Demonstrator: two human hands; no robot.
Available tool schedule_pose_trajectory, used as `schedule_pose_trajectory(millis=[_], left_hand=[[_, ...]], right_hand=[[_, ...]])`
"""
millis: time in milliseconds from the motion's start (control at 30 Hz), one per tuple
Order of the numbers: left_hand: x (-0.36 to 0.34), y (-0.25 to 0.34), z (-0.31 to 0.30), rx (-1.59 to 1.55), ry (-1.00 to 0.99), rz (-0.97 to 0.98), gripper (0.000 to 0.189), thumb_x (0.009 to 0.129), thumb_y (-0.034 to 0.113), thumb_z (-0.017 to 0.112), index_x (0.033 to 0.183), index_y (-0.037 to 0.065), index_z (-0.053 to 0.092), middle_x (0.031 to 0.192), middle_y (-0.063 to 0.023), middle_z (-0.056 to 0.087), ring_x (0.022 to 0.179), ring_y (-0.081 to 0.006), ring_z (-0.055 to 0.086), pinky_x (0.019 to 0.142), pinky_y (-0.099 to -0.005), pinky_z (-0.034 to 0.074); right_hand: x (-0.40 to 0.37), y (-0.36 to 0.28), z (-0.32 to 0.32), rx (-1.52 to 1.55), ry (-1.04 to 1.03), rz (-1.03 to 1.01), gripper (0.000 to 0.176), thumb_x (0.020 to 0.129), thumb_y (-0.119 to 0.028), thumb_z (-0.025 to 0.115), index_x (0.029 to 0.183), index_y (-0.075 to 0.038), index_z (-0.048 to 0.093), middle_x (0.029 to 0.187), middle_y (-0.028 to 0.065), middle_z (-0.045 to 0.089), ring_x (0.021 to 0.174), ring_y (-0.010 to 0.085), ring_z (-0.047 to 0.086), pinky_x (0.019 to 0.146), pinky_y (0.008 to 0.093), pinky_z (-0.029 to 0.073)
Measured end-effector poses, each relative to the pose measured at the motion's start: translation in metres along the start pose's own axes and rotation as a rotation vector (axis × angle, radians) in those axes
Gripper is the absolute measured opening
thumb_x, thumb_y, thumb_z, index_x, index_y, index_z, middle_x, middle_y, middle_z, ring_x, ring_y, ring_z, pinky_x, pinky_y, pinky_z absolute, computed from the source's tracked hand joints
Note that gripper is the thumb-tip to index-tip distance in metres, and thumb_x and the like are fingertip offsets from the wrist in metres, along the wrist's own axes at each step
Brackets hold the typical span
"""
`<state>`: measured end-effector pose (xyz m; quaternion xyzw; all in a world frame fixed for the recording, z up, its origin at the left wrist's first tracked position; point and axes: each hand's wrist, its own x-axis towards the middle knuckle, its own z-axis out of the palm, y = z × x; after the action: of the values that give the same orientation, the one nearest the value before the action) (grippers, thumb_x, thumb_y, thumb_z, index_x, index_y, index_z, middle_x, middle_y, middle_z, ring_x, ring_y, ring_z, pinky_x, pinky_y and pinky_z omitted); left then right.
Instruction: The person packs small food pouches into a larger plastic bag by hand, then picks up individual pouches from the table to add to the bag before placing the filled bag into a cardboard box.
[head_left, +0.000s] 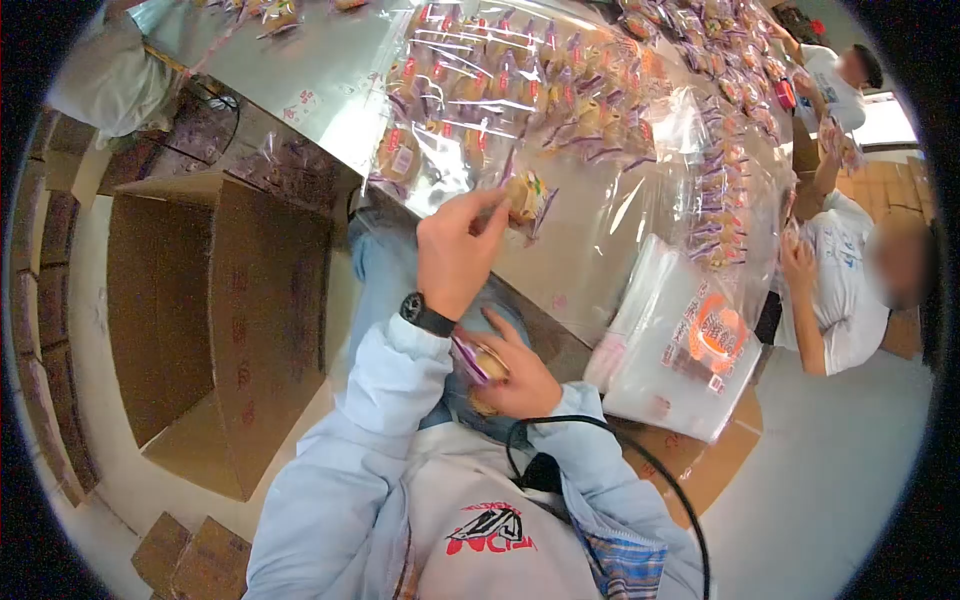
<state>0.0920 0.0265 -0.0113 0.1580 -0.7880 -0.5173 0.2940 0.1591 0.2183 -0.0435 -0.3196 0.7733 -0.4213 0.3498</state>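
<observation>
My left hand (458, 245), with a black watch on its wrist, pinches the edge of a clear-and-purple wrapped snack packet (530, 200) over the near edge of the metal table (560, 265). Lower down, close to my lap, my right hand (520, 372) is closed on another wrapped snack packet (482, 362), which its fingers partly cover. Beyond my left hand, rows of similar packets (480, 85) lie on the table under shiny clear plastic.
A stack of printed clear bags (670, 350) lies at the table's right edge. An open cardboard box (225, 330) stands on my left. Two co-workers in white shirts (845, 280) are at the right, near more packets (720, 190). A black cable (680, 485) crosses my right sleeve.
</observation>
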Motion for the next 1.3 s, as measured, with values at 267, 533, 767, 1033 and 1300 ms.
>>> schedule_pose_trajectory(millis=[267,533,767,1033,1300], left_hand=[[-0.002,-0.006,-0.008,0.188,0.048,0.514,0.023,0.076,0.003,0.08,0.099,0.008,0.077,0.095,-0.0057,0.074,0.079,-0.0235,0.069,0.067,-0.035,0.057],[-0.002,-0.001,-0.007,0.287,0.021,0.606,0.012,0.077,0.01,0.083,0.087,0.011,0.075,0.087,-0.0016,0.073,0.069,-0.0202,0.066,0.06,-0.0332,0.054],[-0.008,0.012,-0.01,0.271,-0.094,0.012,0.039,0.082,0.016,0.084,0.118,0.008,0.073,0.08,-0.0102,0.073,0.059,-0.0231,0.066,0.057,-0.0348,0.054],[-0.017,-0.005,-0.016,0.408,-0.095,0.457,0.037,0.075,0.002,0.079,0.11,0.012,0.078,0.091,-0.0048,0.074,0.086,-0.0237,0.069,0.072,-0.0346,0.056],[-0.029,-0.012,-0.004,0.248,0.019,0.371,0.031,0.076,-0.003,0.078,0.105,0.008,0.078,0.117,-0.0105,0.067,0.106,-0.0286,0.065,0.081,-0.0364,0.059]], right_hand=[[0.009,-0.007,0.016,0.26,-0.118,-0.007,0.072,0.07,-0.011,0.078,0.139,-0.009,0.058,0.15,0.0235,0.047,0.134,0.0427,0.051,0.109,0.042,0.046],[-0.031,-0.021,-0.003,0.318,0.119,-0.244,0.068,0.072,-0.006,0.084,0.136,-0.005,0.06,0.152,0.0207,0.047,0.137,0.0369,0.051,0.111,0.0436,0.044],[-0.047,-0.044,-0.078,0.029,0.737,-0.268,0.058,0.075,-0.004,0.081,0.13,-0.006,0.064,0.156,0.0214,0.043,0.141,0.0379,0.048,0.112,0.0441,0.043],[0.019,-0.054,-0.093,-0.472,0.642,-0.052,0.072,0.071,-0.009,0.072,0.141,-0.004,0.054,0.159,0.0286,0.034,0.127,0.0455,0.057,0.096,0.046,0.055],[0.038,-0.052,-0.113,-0.494,0.687,0.016,0.086,0.072,-0.011,0.073,0.152,-0.011,0.041,0.159,0.028,0.034,0.133,0.0466,0.053,0.099,0.0473,0.053]])
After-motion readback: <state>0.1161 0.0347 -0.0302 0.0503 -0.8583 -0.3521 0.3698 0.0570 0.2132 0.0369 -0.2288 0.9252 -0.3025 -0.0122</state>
